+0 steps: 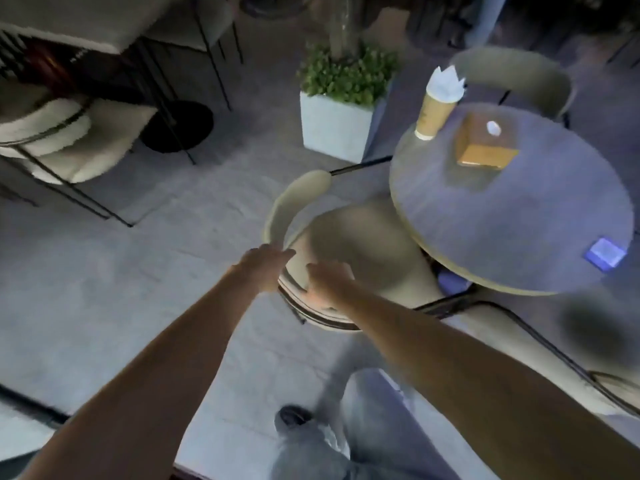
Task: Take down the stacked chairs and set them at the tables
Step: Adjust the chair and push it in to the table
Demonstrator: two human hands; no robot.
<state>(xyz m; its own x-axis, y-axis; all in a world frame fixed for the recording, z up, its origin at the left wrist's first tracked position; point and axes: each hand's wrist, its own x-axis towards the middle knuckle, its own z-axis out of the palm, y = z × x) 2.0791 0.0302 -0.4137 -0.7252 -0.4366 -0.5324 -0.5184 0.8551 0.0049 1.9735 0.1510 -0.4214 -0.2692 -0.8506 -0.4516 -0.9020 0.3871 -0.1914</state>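
- Where the fingers (313,270) of the right hand (325,282) meet the curved backrest, they curl over its rim, gripping it; the fingertips are hidden behind the padding.
- Left hand (266,266) lies flatter against the same backrest a little further round, its fingers stretched along the outer face; motion blur smears them, so I cannot tell whether they close on it.
- Both bare forearms reach forward and down from the bottom corners, converging on the chair (346,244).
- Beige and padded, with a round seat and thin dark metal frame, the chair stands on the floor, its seat tucked partly under the round tabletop (519,209) (the far side is hidden beneath it).
- On the tabletop: a paper cup (433,114) stuffed with white napkins, a tan tissue box (485,143), and a small blue-lit object (606,254) too blurred to name.
- Another beige chair (512,76) stands at the table's far side; a white planter (337,128) sits beyond.
- More pale chairs (65,140) at upper left, cut off by the edge.
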